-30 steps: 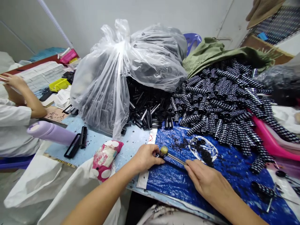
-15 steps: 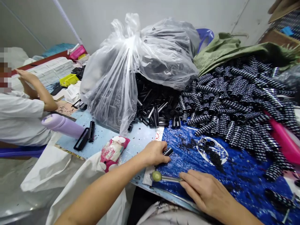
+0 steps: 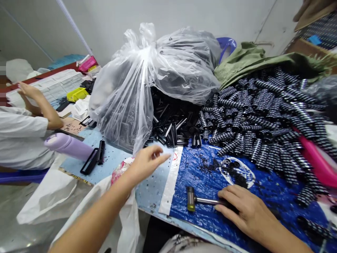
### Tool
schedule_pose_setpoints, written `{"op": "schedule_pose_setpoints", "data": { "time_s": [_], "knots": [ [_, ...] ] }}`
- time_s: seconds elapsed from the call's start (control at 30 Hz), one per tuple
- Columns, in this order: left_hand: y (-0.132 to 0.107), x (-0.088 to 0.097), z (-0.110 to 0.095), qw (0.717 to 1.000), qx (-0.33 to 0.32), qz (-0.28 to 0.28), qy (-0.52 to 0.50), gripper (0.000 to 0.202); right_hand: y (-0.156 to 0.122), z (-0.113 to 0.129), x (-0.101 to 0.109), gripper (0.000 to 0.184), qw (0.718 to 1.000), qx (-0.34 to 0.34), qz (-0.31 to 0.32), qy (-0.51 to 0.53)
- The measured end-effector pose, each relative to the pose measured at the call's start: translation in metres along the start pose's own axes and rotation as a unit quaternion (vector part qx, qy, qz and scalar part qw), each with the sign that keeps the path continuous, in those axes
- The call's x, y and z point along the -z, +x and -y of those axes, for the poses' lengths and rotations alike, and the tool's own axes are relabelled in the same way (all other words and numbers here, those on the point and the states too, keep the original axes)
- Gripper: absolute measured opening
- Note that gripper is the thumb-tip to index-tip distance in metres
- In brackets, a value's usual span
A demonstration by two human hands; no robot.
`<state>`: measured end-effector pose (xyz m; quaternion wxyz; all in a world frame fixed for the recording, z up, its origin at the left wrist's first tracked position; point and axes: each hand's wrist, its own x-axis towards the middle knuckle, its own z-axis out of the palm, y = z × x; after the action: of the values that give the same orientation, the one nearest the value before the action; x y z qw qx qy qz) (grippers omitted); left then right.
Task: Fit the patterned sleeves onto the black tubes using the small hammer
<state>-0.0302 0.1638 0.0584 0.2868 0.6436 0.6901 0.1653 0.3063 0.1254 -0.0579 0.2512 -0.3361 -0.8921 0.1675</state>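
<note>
My left hand [image 3: 149, 162] hangs over the light blue tabletop, its thumb and fingers apart and nothing between them. Beyond it lies a heap of loose black plastic parts [image 3: 173, 131]. My right hand [image 3: 244, 205] grips the handle of a small mallet [image 3: 209, 201], whose metal head has a yellow-green face toward me and a dark one away. The mallet lies low over a blue plastic sheet [image 3: 184, 175]; whether it touches the sheet I cannot tell. Black crumbs [image 3: 238, 175] are scattered beyond my right hand.
A large knotted clear bag [image 3: 123, 95] stands at the back. Many black-and-white patterned tubes [image 3: 250, 116] are piled at right, beside a pink container [image 3: 316, 160]. At left lie a purple bottle [image 3: 70, 144] and black pieces [image 3: 100, 151]. Another person's arm [image 3: 46, 109] is farther left.
My left hand has let go of the short black tube and moved left. My right hand and the mallet have shifted right, with the mallet head turned so both faces show.
</note>
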Motion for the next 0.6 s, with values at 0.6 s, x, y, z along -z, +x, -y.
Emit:
{"op": "schedule_pose_setpoints", "data": {
  "time_s": [0.6],
  "knots": [
    [0.062, -0.041, 0.022, 0.975, 0.094, -0.022, -0.202, 0.023, 0.085, -0.094, 0.039, 0.022, 0.953, 0.05, 0.004, -0.298]
  ]
}}
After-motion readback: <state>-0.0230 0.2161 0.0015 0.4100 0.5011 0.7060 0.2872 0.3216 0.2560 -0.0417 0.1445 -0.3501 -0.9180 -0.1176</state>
